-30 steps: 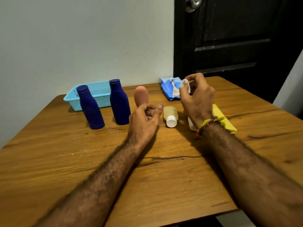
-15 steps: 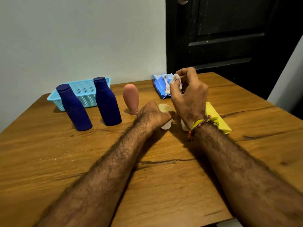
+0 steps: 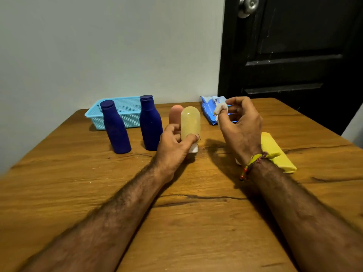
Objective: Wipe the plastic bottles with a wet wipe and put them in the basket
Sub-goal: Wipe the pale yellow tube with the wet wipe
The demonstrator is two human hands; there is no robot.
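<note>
So nearest the camera it's just two bare forearms stretched out over the wooden bench point(image 3: 176, 222), which makes sense, everything worth reaching sits toward the far half.

Next out, the left hand point(image 3: 174, 146) is curled around the small translucent pale-yellow plastic bottle point(image 3: 190, 122), thumb across its lower front, white cap pointing down. It's gripped low and stood upright, so I reckon most of the body is left exposed for wiping. The right hand point(image 3: 240, 122) has its fingers bent around a scrunched white wet wipe point(image 3: 221, 110), pinched at the thumb and held just beside the bottle but not touching it. Looks like the wipe is bunched into a pad, ready to go.

Under the right wrist lies a flat yellow plastic tube-shaped bottle point(image 3: 279, 154), on its side, probably waiting its turn. Its cap end is mostly hidden.

Further back, two tall dark-blue plastic bottles point(image 3: 115, 128) stand upright, and a rounded pinkish plastic bottle point(image 3: 174, 114) peeks out behind the yellow one. A crumpled blue wet-wipe pack point(image 3: 211, 108) sits behind the right hand, handy for refills.

Farthest is the light-blue mesh plastic basket point(image 3: 125, 108) against the wall. I can't see any bottle in it, so the job seems barely started.
</note>
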